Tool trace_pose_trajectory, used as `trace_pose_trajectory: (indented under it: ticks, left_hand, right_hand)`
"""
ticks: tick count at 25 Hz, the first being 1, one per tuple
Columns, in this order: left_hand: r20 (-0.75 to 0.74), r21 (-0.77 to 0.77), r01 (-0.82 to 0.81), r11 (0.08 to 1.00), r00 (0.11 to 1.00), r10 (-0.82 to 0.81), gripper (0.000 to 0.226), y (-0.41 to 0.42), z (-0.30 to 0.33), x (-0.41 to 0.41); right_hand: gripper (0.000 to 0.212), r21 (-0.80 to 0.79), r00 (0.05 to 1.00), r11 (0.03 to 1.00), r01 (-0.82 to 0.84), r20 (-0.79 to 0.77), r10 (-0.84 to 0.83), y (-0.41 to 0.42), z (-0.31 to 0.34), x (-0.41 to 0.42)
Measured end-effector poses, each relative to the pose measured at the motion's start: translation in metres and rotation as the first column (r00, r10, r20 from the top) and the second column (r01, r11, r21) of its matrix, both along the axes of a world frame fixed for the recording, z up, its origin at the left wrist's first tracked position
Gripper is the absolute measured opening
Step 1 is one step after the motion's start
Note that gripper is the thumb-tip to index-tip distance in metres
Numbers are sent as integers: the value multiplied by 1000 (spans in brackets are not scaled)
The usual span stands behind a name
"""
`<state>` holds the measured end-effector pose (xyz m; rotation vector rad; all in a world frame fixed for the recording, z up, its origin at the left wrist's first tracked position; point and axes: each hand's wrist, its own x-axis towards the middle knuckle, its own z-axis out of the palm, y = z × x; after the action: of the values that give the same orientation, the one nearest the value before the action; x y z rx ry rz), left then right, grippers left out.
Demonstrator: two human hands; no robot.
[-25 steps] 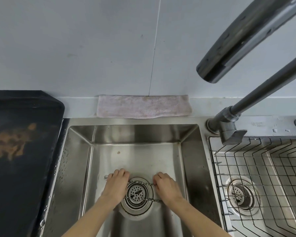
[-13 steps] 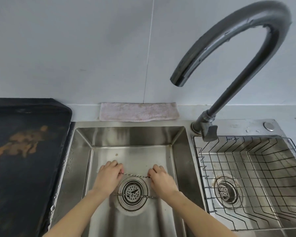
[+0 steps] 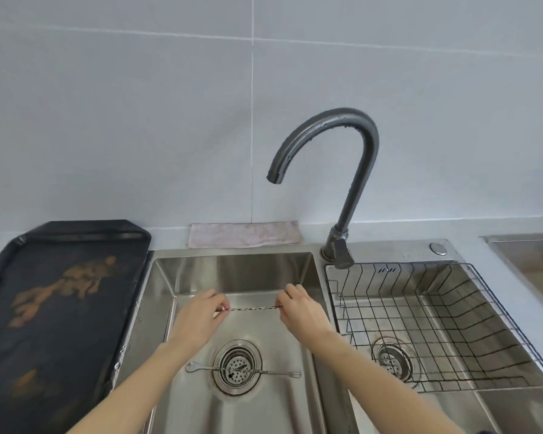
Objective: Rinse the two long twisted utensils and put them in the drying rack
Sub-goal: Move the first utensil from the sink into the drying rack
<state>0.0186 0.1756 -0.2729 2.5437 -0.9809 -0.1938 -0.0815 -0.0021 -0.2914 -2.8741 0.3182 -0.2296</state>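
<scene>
One long twisted metal utensil (image 3: 254, 308) hangs level above the left sink basin (image 3: 232, 270), held at both ends. My left hand (image 3: 198, 314) pinches its left end and my right hand (image 3: 301, 311) pinches its right end. The second twisted utensil (image 3: 273, 372) lies flat on the basin floor across the drain strainer (image 3: 236, 366), with a small spoon end at the left and a fork end at the right. The black wire drying rack (image 3: 436, 324) sits in the right basin. The grey faucet spout (image 3: 275, 177) hangs above the held utensil, with no water running.
A dark baking tray (image 3: 60, 308) with brown stains lies on the counter to the left of the sink. A folded pink cloth (image 3: 245, 234) rests against the tiled wall behind the basin. The faucet handle (image 3: 342, 255) stands at the rack's back left corner.
Both hands have lifted one twisted utensil off the basin floor and raised it toward the faucet. The other utensil stays over the drain. The camera view has pulled back.
</scene>
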Motion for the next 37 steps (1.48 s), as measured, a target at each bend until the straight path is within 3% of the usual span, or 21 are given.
trace_pose_trajectory:
  ticks: [6, 9, 13, 18, 21, 37]
  left_hand:
    - [30, -85, 73, 994, 997, -70, 18, -36, 30, -43]
    - [43, -115, 106, 988, 994, -102, 19, -64, 33, -67]
    - [33, -116, 116, 986, 993, -113, 18, -106, 31, -97]
    - [-7, -122, 136, 983, 990, -138, 20, -169, 28, -126]
    - [-39, -112, 138, 984, 989, -143, 20, -205, 21, -138]
    - [-213, 158, 201, 967, 963, -165, 29, -293, -47, -139]
  right_hand:
    - [37, -74, 1000, 997, 12, 5, -12, -35, 37, -52]
    - [35, -97, 998, 995, 40, 50, -35, -62, 47, -80]
    - [17, -85, 996, 995, 52, 77, -46, -108, 49, -114]
    - [25, -157, 995, 984, 88, 63, -79, -166, 52, -148]
    - [3, -73, 992, 990, 118, 42, -115, -200, 43, -163]
    - [21, 133, 942, 962, 240, -270, -198, -285, -41, -171]
